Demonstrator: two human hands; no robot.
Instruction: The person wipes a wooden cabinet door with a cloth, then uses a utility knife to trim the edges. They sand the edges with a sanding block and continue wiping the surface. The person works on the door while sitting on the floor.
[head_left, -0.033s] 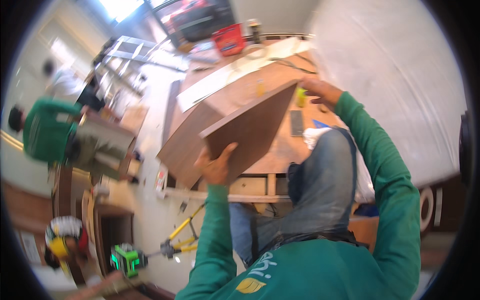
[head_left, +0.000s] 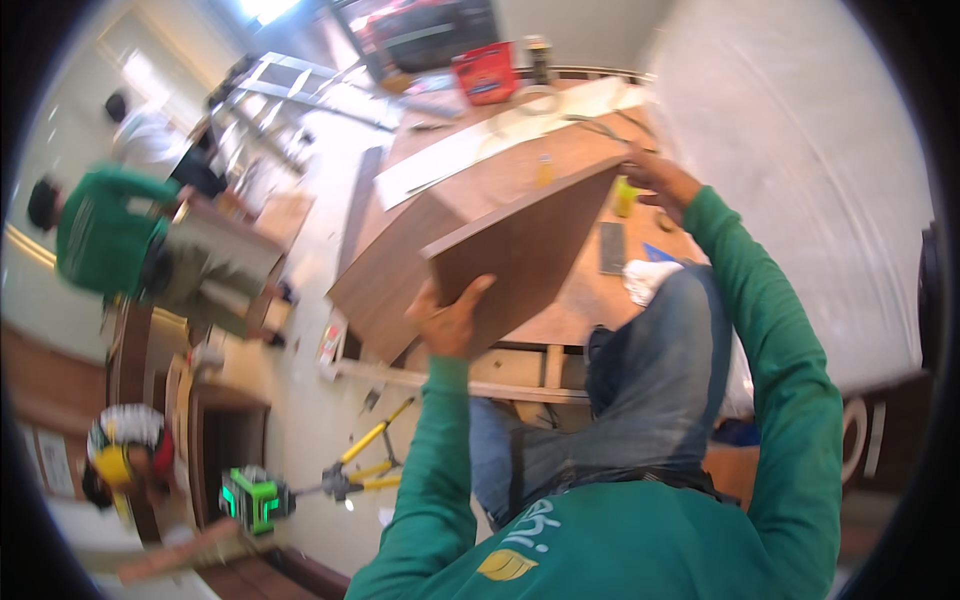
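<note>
A brown wood-look panel (head_left: 530, 250) is held tilted between my two hands above the worktable. My left hand (head_left: 448, 322) grips its near left part, with the thumb on the face and the other fingers partly hidden. At the far right corner, my right hand (head_left: 662, 183) is closed on the panel's edge. Beneath and to the left, a second brown panel (head_left: 385, 280) lies on the wooden tabletop (head_left: 572, 315). A yellow-green object (head_left: 625, 197) and a dark grey flat block (head_left: 612, 248) lie near my right hand.
A long white strip (head_left: 470, 150), a red packet (head_left: 485, 73) and a can (head_left: 538, 58) are at the table's far side. A green laser level (head_left: 255, 497) on a yellow tripod (head_left: 365, 450) stands lower left. Co-workers, one in a green shirt (head_left: 108, 230), are at left near a ladder (head_left: 320, 98).
The whole view has shifted slightly, so the scene sits a little further right. Both hands keep their hold on the panel, with no clear change in grip.
</note>
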